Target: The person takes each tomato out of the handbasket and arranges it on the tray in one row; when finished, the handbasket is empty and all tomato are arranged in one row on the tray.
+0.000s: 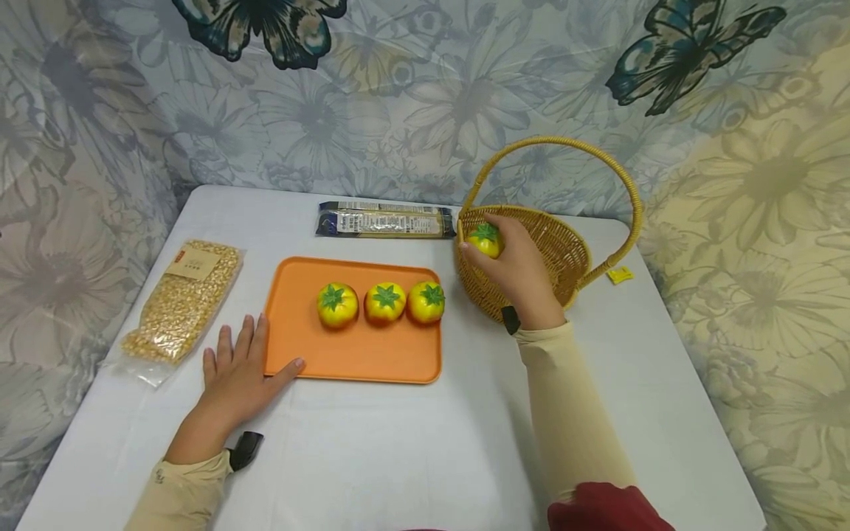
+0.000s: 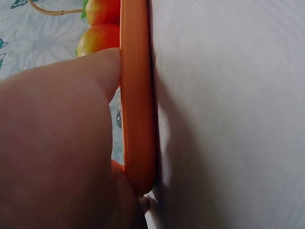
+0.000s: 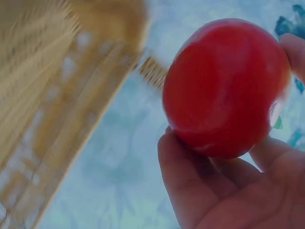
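My right hand (image 1: 521, 269) grips a yellow tomato (image 1: 485, 242) with a green star-shaped top, above the left side of a woven basket (image 1: 567, 254). In the right wrist view this tomato (image 3: 226, 90) shows a glossy red underside, held between thumb and fingers. Three similar tomatoes (image 1: 385, 303) stand in a row on an orange tray (image 1: 358, 358). My left hand (image 1: 242, 380) lies at the tray's front left corner, fingers straight and spread, thumb on the rim. In the left wrist view, the thumb (image 2: 90, 71) touches the tray's edge (image 2: 138, 105).
A clear bag of yellow kernels (image 1: 186, 302) lies left of the tray. Behind the tray is a long dark-ended packet (image 1: 388, 220). The basket's tall handle (image 1: 627, 184) arches up, and a small yellow piece (image 1: 620, 275) sits right of it. Patterned cloth (image 1: 425, 110) hangs behind the table.
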{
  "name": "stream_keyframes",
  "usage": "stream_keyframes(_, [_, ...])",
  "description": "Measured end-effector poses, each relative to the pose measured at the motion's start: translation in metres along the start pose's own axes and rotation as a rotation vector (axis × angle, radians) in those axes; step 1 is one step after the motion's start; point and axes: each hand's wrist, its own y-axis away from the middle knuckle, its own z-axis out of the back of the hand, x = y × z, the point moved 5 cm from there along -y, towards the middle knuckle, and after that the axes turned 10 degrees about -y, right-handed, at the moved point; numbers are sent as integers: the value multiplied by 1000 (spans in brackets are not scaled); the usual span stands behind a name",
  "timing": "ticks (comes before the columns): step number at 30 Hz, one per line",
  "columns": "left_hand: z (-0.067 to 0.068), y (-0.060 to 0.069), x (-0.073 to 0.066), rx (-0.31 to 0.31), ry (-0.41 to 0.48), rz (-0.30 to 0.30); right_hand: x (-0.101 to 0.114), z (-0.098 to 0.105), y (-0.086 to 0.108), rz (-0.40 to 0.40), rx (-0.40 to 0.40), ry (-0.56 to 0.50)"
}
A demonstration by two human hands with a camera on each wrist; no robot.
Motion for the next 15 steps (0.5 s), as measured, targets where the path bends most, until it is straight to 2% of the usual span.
stream_keyframes(8, [0, 0, 0, -5, 0, 6, 44, -51, -6, 43, 96, -71])
stream_keyframes(11, [0, 0, 0, -8, 1, 4, 61, -71, -6, 92, 136, -92])
stream_keyframes(15, [-1, -1, 1, -10, 0, 1, 83, -100, -4, 167, 193, -61])
